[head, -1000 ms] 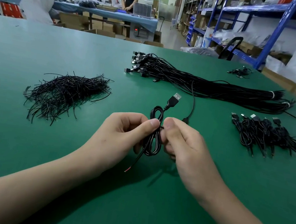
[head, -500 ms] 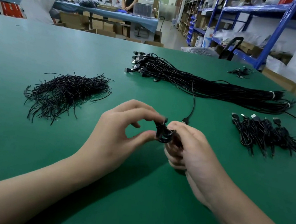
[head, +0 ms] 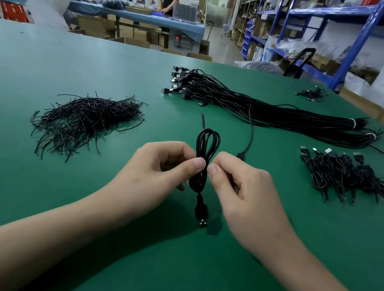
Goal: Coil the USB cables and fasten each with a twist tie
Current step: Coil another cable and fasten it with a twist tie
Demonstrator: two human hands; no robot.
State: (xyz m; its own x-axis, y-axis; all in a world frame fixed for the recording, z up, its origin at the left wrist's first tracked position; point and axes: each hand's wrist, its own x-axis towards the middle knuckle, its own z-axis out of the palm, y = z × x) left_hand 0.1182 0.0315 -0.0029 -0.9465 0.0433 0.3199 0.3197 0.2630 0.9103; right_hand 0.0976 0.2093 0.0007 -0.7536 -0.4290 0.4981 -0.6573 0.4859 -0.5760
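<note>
One slim black coiled USB cable (head: 207, 145) has flipped within the second: its plug, earlier above the fingers (head: 197, 164), now hangs below them. Left hand (head: 163, 168) and right hand (head: 244, 186) pinch its waist, curled tight, over the green worktop (head: 80, 204). Probably tie-twisting; the tie itself is unclear.

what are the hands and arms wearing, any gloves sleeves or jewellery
Nothing visible. The left hand and right hand are bare: no gloves, no rings. The left forearm and right forearm show no sleeve, watch or band up to the frame edge. The thumbnails look short and unpainted.
</note>
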